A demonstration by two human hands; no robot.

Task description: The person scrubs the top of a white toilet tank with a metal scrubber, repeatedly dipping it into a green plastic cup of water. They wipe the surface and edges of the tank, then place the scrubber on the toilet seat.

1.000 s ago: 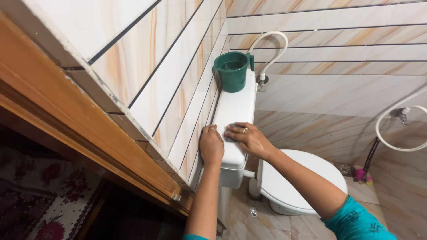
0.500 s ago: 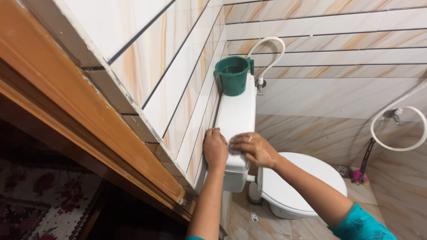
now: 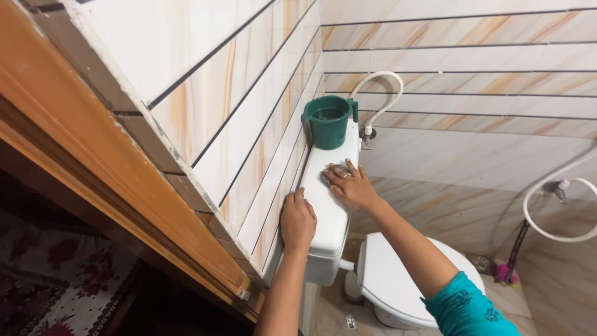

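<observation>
Head view: the right hand (image 3: 351, 185) is pressing what looks like a grey scrub pad (image 3: 328, 175) flat on the white cistern lid (image 3: 329, 205), fingers spread over it. The left hand (image 3: 297, 219), fingers curled, is gripping the lid's wall-side edge. A stroke running farther up could be knocking over the green mug (image 3: 328, 122) standing at the lid's far end.

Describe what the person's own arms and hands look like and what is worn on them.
Both forearms are bare. The right arm ends in a short teal sleeve with a faint darker pattern; only a sliver of teal shows at the bottom edge by the left arm. The right hand wears a slim pale ring on one finger, and the left hand wears a similar ring. No gloves, watch or bracelets show.
</observation>
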